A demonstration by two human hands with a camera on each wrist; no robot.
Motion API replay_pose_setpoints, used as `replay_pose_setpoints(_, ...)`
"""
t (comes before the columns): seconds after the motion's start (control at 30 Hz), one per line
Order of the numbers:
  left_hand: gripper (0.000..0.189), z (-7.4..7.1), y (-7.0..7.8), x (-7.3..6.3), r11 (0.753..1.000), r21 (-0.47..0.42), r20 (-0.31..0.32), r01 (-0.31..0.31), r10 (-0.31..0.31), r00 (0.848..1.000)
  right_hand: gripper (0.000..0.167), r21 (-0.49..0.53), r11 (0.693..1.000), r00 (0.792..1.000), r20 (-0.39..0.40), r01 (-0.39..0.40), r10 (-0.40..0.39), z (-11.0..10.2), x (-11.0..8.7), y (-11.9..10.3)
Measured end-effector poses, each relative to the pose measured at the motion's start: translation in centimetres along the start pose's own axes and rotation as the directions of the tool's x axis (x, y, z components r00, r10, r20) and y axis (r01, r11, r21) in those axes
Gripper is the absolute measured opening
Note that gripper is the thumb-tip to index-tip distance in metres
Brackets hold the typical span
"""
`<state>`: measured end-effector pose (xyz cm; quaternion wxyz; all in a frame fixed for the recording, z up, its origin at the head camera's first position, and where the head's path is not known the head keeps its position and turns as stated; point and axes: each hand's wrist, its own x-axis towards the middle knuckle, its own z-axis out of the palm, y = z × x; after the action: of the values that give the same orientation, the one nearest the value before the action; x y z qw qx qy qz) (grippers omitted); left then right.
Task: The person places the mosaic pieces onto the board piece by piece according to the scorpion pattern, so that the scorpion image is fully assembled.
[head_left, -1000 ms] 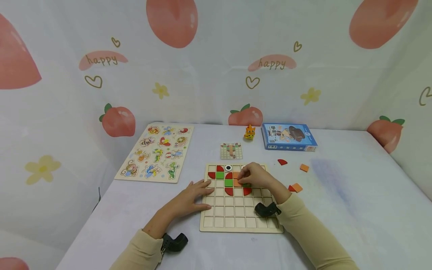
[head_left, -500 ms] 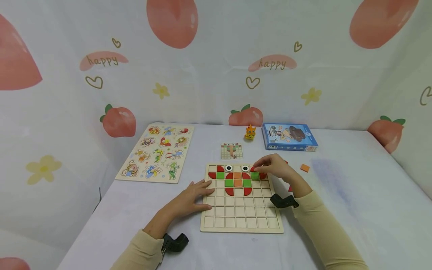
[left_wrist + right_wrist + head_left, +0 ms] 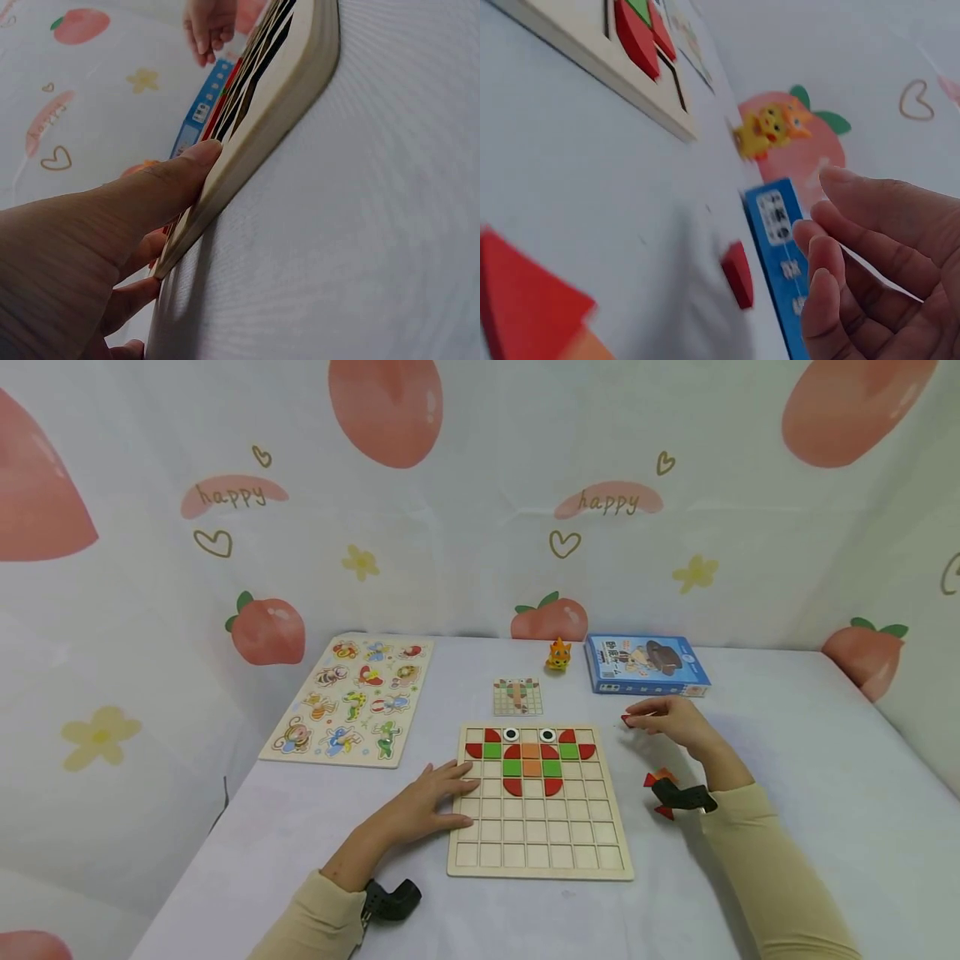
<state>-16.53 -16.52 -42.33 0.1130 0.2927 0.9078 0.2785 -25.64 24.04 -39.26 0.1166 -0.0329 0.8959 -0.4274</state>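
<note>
A wooden grid board (image 3: pixel 531 856) lies on the table, with red quarter-circle, green square and orange square pieces and two round eye pieces in its upper cells. My left hand (image 3: pixel 420 806) rests at the board's left edge, fingers spread; in the left wrist view its thumb (image 3: pixel 184 169) touches the rim. Beyond the board's upper right corner, my right hand (image 3: pixel 678 727) hovers by a loose red quarter-circle piece (image 3: pixel 739 274). The right wrist view shows that piece on the table, apart from the loosely bent fingers (image 3: pixel 823 300), with nothing between thumb and fingers.
More loose red pieces (image 3: pixel 664 812) and an orange piece (image 3: pixel 663 774) lie right of the board. Behind it are a small pattern card (image 3: pixel 530 700), a yellow-orange toy figure (image 3: pixel 558 656) and a blue box (image 3: pixel 648 666). A picture puzzle board (image 3: pixel 352 702) lies back left.
My right hand has moved from the middle of the board past its upper right pieces to the loose red piece on the table. The left hand has stayed at the board's edge.
</note>
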Motion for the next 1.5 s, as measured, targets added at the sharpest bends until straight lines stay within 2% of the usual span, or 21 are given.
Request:
replay_pose_setpoints(0.2,0.059,0.0,0.0,0.0,1.000,0.000,0.002,0.000,0.000,1.000,0.049,-0.035,0.998,0.997,-0.062,-0.045,0.042,-2.0,-0.2,1.2)
replay_pose_setpoints(0.33,0.059,-0.1,0.1,0.0,1.000,0.003,0.005,-0.005,0.005,1.000,0.051,-0.020,0.998,0.994,-0.089,-0.062,0.060,-3.0,-0.5,2.2)
replay_pose_setpoints(0.53,0.058,-0.1,0.2,-0.1,1.000,0.006,-0.005,-0.003,0.003,1.000,0.059,0.010,0.988,0.985,-0.083,-0.153,0.153,-3.9,-0.9,3.5)
replay_pose_setpoints(0.7,0.058,-0.1,0.1,0.0,1.000,0.009,-0.011,-0.007,0.007,1.000,0.059,0.034,0.978,0.975,-0.075,-0.208,0.210,-4.2,-1.0,4.5)
replay_pose_setpoints(0.97,0.058,0.0,0.1,0.0,1.000,0.016,-0.008,-0.006,0.006,1.000,0.060,0.038,0.984,0.982,-0.057,-0.176,0.178,-4.1,-1.2,6.0)
replay_pose_setpoints(1.17,0.059,-0.1,0.1,0.0,1.000,0.017,-0.008,-0.006,0.007,1.000,0.057,0.019,0.985,0.981,-0.081,-0.174,0.175,-4.0,-1.2,6.2)
replay_pose_setpoints(1.5,0.059,-0.1,0.2,0.0,1.000,0.013,0.003,-0.002,0.002,1.000,0.053,-0.005,0.987,0.984,-0.078,-0.159,0.158,-3.7,-1.2,6.0)
